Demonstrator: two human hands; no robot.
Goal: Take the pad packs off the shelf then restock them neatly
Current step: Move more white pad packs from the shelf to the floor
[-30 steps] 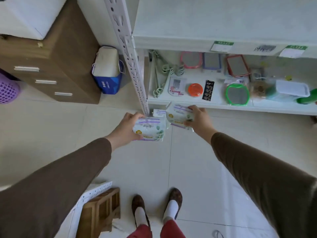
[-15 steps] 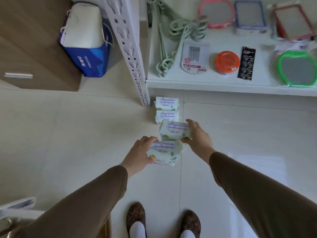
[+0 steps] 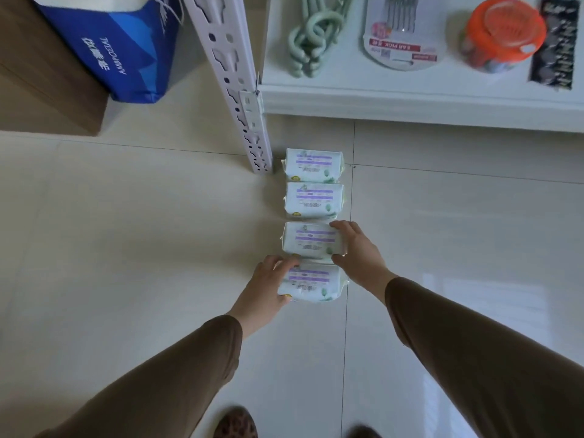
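Unloading step: left hand [image 3: 264,287] gripping nearest pad pack [image 3: 313,284], right hand [image 3: 357,248] gripping third pack [image 3: 311,241], both lining floor row [image 3: 313,181]; next, likely releasing and fetching more.

On the blue bag [image 3: 107,49] we read "AMBROSIAL", seen upside down, with a line of white characters beside it that we cannot make out. On the card of metal picks [image 3: 398,42] lying on the shelf [image 3: 410,102], we read "EAR PICK" in its red band, also upside down. The purple bands on the four pad packs [image 3: 313,164] on the floor, and the print on the black card [image 3: 556,49] at the shelf's right, are too small or blurred for us to read.
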